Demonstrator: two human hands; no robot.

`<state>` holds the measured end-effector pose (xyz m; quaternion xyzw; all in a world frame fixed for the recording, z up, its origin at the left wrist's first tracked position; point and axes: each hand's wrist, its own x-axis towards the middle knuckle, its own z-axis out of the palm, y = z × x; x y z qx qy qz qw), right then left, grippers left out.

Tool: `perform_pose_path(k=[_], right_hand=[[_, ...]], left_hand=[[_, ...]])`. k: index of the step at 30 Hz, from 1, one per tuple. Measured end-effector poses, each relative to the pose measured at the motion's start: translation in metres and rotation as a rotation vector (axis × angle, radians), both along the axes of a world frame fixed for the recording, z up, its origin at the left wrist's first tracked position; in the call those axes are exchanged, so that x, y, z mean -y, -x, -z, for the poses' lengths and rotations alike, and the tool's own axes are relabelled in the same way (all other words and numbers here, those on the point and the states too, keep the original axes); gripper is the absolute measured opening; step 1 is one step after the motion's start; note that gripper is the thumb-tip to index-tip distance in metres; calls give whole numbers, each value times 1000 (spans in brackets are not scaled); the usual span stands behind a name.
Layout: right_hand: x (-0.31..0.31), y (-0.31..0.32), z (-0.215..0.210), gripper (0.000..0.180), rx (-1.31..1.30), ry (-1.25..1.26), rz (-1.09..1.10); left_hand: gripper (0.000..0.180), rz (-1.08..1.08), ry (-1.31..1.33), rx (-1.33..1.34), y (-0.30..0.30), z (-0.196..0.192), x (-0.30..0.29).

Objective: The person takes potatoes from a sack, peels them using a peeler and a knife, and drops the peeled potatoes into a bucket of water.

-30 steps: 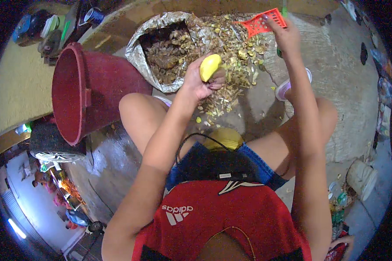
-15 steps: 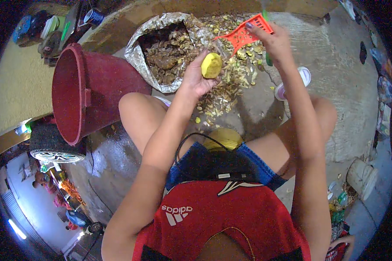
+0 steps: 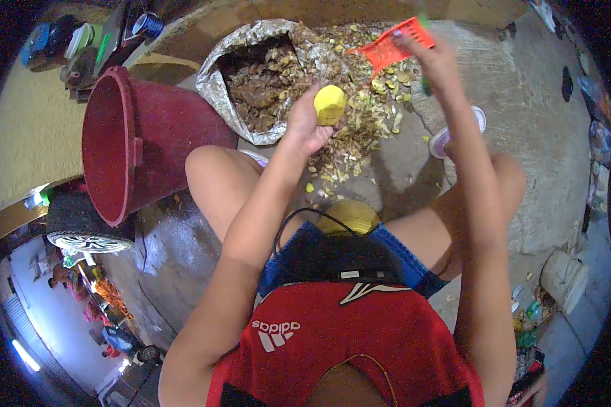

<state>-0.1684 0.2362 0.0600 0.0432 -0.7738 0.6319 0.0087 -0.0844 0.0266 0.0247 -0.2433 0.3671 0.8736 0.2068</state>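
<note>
My left hand (image 3: 307, 121) grips a peeled yellow fruit (image 3: 330, 104) and holds it up over a heap of peelings (image 3: 373, 112) on the concrete floor. My right hand (image 3: 433, 60) is raised farther out, fingers closed on an orange plastic grater-like tool (image 3: 389, 49) that hangs above the peelings. A yellow bowl (image 3: 348, 214) sits on the floor between my knees, partly hidden by my body.
A silvery sack (image 3: 265, 74) full of brown scraps lies open at the far side. A large dark red bucket (image 3: 132, 139) lies on its side at the left. A small white lid (image 3: 445, 139) lies by my right forearm. A white cup (image 3: 565, 277) sits at right.
My right hand has swung the orange tool leftward and nearer, toward the fruit. My left hand has turned the yellow fruit slightly, staying over the peelings.
</note>
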Motion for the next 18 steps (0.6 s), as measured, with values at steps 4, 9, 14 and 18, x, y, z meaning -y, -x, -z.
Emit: perform_pose_path(k=[4,9,14,18], right_hand=[[16,-7,15,27,-45,-168,-187],[-9,14,20,40,-278,-430,106],[-23,18,11,40,-257,-345,254],[-7,8,4,40,-177,-321,52]], left_hand=[[28,-79,-35,51,2,-14,-10],[44,97,-33,-71,3,3,0],[50,53,21,19,3,-16,-8],[37,-78,55,41,3,-11,-6]])
